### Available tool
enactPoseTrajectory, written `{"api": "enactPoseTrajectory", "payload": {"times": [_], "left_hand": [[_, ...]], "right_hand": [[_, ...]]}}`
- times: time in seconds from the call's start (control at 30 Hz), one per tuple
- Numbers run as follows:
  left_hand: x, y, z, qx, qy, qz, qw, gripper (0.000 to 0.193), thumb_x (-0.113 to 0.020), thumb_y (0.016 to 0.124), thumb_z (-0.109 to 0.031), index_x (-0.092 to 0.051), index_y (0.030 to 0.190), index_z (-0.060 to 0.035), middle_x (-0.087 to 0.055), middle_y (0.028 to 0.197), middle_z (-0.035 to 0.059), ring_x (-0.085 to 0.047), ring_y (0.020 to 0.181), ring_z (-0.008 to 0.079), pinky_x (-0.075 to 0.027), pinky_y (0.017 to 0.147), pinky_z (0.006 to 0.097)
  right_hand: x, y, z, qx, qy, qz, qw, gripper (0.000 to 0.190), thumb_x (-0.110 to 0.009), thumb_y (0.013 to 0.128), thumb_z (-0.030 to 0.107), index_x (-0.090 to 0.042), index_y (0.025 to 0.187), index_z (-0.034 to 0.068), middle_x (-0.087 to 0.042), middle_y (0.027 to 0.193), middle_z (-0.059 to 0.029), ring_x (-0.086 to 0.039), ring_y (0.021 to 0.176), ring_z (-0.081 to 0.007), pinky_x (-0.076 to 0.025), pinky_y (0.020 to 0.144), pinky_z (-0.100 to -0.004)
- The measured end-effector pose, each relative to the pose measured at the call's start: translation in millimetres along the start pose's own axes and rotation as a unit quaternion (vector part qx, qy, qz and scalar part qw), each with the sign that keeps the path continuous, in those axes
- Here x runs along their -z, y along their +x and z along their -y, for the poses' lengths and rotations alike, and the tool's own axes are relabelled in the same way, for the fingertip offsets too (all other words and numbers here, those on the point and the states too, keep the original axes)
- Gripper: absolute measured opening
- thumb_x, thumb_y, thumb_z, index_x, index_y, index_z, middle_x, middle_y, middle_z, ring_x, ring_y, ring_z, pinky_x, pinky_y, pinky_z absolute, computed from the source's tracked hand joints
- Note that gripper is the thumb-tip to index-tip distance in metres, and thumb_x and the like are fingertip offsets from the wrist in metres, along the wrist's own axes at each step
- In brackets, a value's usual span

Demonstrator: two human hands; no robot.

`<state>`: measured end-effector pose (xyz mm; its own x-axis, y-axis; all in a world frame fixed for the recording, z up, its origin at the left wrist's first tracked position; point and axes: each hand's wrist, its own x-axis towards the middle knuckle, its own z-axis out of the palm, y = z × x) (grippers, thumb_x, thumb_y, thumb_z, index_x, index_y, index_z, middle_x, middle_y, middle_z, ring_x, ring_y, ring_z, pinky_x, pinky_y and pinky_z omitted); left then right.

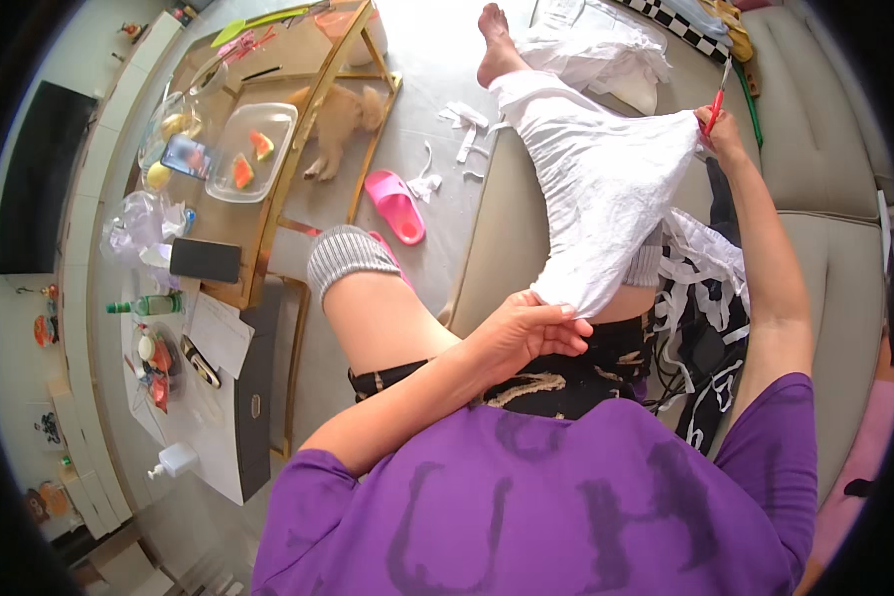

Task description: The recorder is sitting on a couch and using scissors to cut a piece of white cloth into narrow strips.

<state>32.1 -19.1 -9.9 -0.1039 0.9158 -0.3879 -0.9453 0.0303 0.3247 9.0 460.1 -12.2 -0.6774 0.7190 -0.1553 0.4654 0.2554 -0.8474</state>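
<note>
A white cloth [603,186] is stretched over my raised leg, whose bare foot [495,45] shows past the far end. My left hand [540,328] pinches the cloth's near edge between thumb and fingers, close to my lap. At the far right corner of the cloth, my right hand [721,134] grips red-handled scissors [717,104], their blades pointing up and away. The same hand seems to hold that corner as well. White cloth strips [704,257] lie in a tangle on the sofa beside my right thigh, among black fabric.
More white cloth [596,56] is heaped on the sofa [510,216]. Cloth scraps [465,130] and a pink slipper [396,208] lie on the floor. At left, a gold-framed table [264,246] carries a plastic tray [227,195] with watermelon pieces; a dog [335,134] is partly under it.
</note>
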Motion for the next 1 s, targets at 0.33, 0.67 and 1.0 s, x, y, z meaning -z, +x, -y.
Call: {"api": "enactPoseTrajectory", "payload": {"times": [0.33, 0.67, 1.0], "left_hand": [[-5.5, 9.8, 7.0, 0.028, 0.008, 0.011, 1.000, 0.015, -0.059, 0.087, -0.012, -0.061, 0.096, 0.0005, -0.066, 0.091, 0.0141, -0.066, 0.076, 0.0201, -0.053, 0.073, 0.0323], [-25.2, 19.5, 8.5, 0.017, 0.035, 0.052, 0.998, 0.019, -0.056, 0.089, -0.012, -0.059, 0.101, 0.0027, -0.066, 0.089, 0.0140, -0.065, 0.072, 0.0194, -0.053, 0.069, 0.0315], [-36.8, 25.0, 26.3, -0.010, 0.075, 0.014, 0.997, 0.014, -0.057, 0.089, -0.015, -0.060, 0.090, -0.0014, -0.066, 0.081, 0.0111, -0.064, 0.068, 0.0177, -0.052, 0.067, 0.0290]], "right_hand": [[-33.5, -148.1, 20.9, 0.076, 0.051, -0.017, 0.996, 0.026, -0.061, 0.084, 0.034, -0.055, 0.082, 0.008, -0.057, 0.068, -0.0007, -0.053, 0.055, -0.0061, -0.039, 0.047, -0.0194], [-74.4, -329.2, 38.0, -0.089, 0.237, 0.116, 0.960, 0.033, -0.056, 0.090, 0.037, -0.050, 0.099, 0.007, -0.059, 0.087, -0.0039, -0.060, 0.076, -0.0122, -0.048, 0.054, -0.0220], [-58.8, -320.4, 47.7, 0.071, 0.276, 0.014, 0.958, 0.018, -0.064, 0.081, 0.010, -0.047, 0.089, 0.011, -0.049, 0.077, 0.0037, -0.049, 0.063, -0.0061, -0.036, 0.053, -0.0190]]}}
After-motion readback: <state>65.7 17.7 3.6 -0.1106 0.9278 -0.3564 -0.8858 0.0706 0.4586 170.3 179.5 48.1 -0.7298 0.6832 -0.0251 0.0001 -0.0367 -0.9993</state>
